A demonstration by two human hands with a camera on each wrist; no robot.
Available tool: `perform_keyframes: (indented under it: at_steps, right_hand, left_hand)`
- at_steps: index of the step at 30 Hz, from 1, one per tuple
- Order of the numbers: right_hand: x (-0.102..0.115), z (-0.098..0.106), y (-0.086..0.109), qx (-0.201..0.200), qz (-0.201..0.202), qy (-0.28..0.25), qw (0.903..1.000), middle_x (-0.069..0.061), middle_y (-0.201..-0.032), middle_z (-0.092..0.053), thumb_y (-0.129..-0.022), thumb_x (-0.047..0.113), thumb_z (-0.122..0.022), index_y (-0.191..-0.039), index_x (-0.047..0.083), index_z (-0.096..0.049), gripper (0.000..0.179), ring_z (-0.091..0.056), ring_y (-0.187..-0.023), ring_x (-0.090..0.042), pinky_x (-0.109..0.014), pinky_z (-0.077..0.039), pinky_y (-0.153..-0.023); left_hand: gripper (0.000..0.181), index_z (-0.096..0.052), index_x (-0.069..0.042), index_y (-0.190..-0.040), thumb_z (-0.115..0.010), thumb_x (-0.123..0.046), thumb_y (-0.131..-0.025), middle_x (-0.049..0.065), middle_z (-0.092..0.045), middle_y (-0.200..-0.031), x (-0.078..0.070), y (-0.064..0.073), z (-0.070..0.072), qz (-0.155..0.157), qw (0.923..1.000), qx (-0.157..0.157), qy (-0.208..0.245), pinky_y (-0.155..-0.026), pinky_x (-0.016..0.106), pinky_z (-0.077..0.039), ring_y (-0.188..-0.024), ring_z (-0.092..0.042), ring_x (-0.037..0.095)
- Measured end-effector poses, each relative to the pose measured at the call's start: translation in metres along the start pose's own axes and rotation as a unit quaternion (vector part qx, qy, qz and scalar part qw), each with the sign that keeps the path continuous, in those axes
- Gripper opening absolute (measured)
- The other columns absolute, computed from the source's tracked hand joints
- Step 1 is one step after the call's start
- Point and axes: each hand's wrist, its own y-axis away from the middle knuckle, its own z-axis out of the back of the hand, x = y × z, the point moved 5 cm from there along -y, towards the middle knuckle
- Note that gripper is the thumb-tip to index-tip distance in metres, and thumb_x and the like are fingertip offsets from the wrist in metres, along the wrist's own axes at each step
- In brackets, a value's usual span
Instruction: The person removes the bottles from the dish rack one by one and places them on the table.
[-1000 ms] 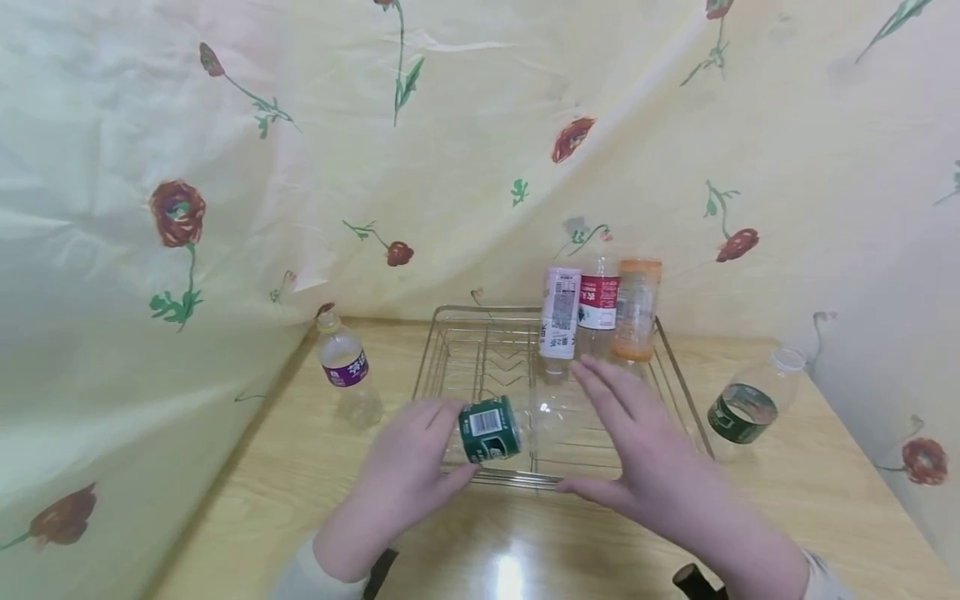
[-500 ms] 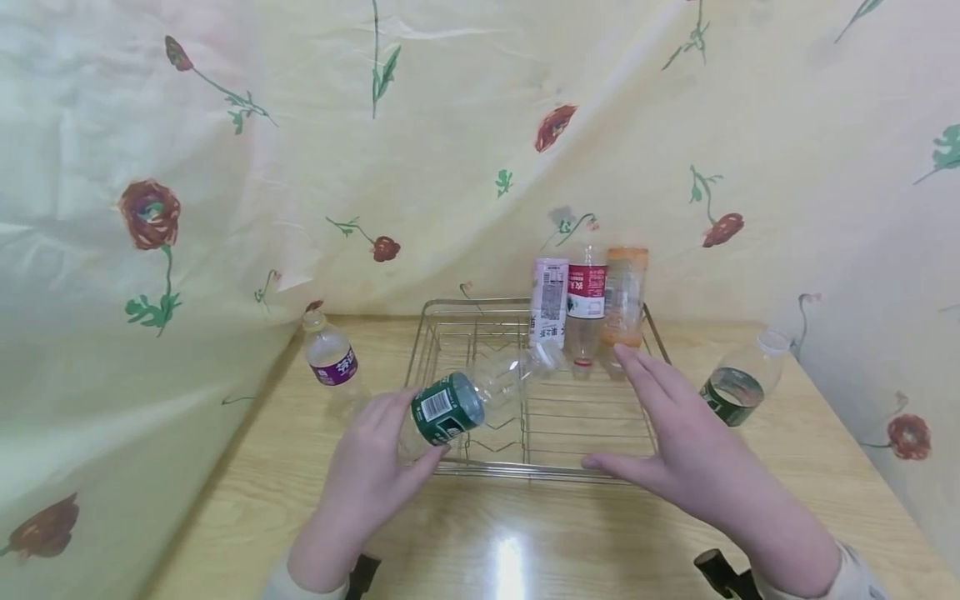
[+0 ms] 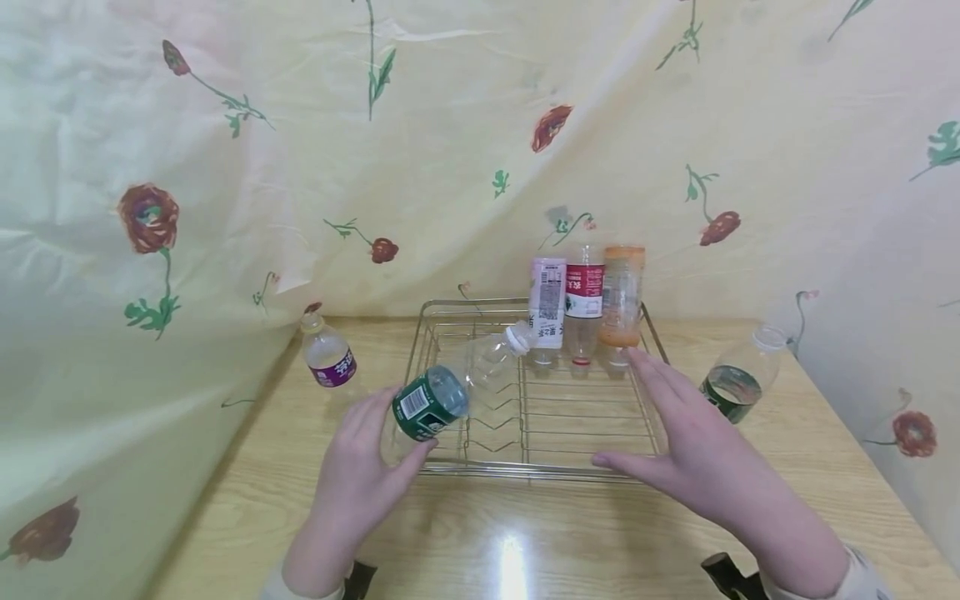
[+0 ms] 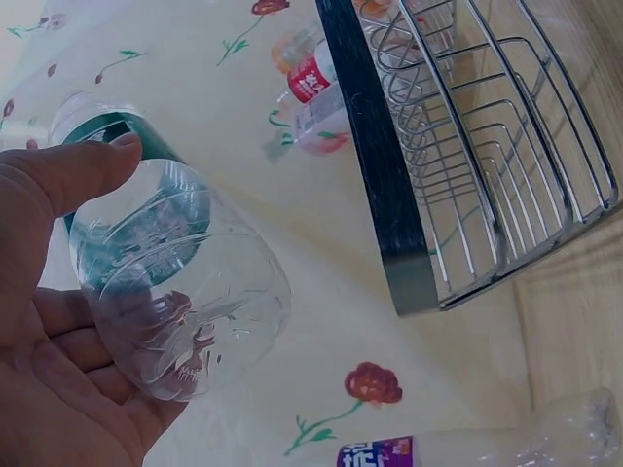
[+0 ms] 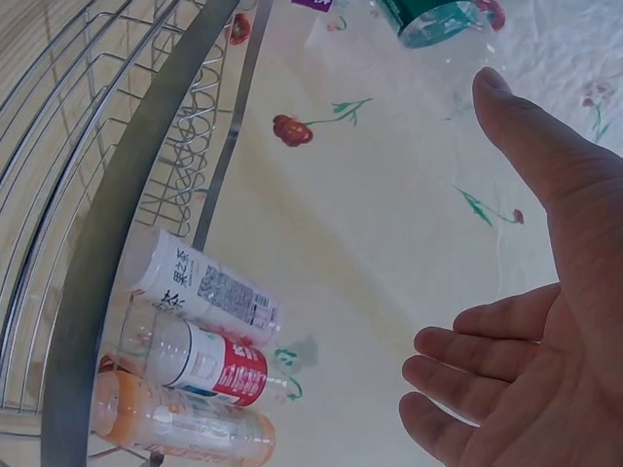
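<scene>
My left hand (image 3: 360,475) grips a clear plastic bottle (image 3: 427,404) with a green label near its base. The bottle is held tilted above the left part of a wire rack (image 3: 540,476), its white-rimmed neck pointing up and right. In the left wrist view, the thumb and fingers lie around the bottle (image 4: 195,292). My right hand (image 3: 690,442) is over the rack's right side, thumb and fingers spread, holding nothing. Standing neck-down at the rack's back are a pink-labelled bottle (image 3: 547,304), a red-labelled bottle (image 3: 584,292) and an orange-tinted bottle (image 3: 622,292).
On the wooden table (image 3: 450,542), a purple-labelled bottle (image 3: 332,367) stands left of the rack. Another green-labelled clear bottle (image 3: 733,387) is to the right. A flowered cloth (image 3: 450,167) hangs behind and along the sides.
My left hand has moved left with the green-labelled bottle, whose neck has swung upward into view. My right hand has shifted slightly right, still spread. The head view has also shifted a little.
</scene>
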Motion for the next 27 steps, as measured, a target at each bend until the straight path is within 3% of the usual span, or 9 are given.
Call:
perform_keyframes:
  at_steps: [10,19,27]
  right_hand:
    - [-0.012,0.0,0.01,0.019,-0.057,-0.024,0.9979,-0.022,-0.158,-0.033,-0.077,0.053,-0.087,-0.163,0.013,-0.022,0.115,-0.036,-0.139,-0.046,-0.071,-0.04,-0.098]
    - [-0.027,-0.003,0.019,0.035,-0.083,-0.035,0.9953,-0.027,-0.158,-0.031,-0.078,0.054,-0.085,-0.163,0.009,-0.019,0.117,-0.035,-0.137,-0.053,-0.075,-0.039,-0.096]
    - [-0.042,-0.005,0.024,0.045,-0.095,-0.034,0.9939,-0.031,-0.156,-0.032,-0.077,0.053,-0.086,-0.162,0.005,-0.019,0.118,-0.036,-0.136,-0.055,-0.075,-0.039,-0.094]
  left_hand:
    - [0.078,-0.058,0.004,-0.134,-0.096,-0.013,-0.069,0.018,-0.063,-0.132,0.013,0.01,0.003,0.047,0.998,-0.033,0.027,-0.1,0.056,-0.049,-0.121,-0.059,0.035]
    - [0.08,-0.057,0.004,-0.135,-0.096,-0.007,-0.067,0.019,-0.063,-0.13,0.025,0.019,0.009,0.044,0.9939,-0.089,0.047,-0.099,0.057,-0.05,-0.119,-0.06,0.035]
    - [0.08,-0.057,0.004,-0.136,-0.096,-0.009,-0.068,0.019,-0.063,-0.13,0.034,0.025,0.01,0.062,0.9922,-0.097,0.047,-0.1,0.061,-0.048,-0.119,-0.06,0.037]
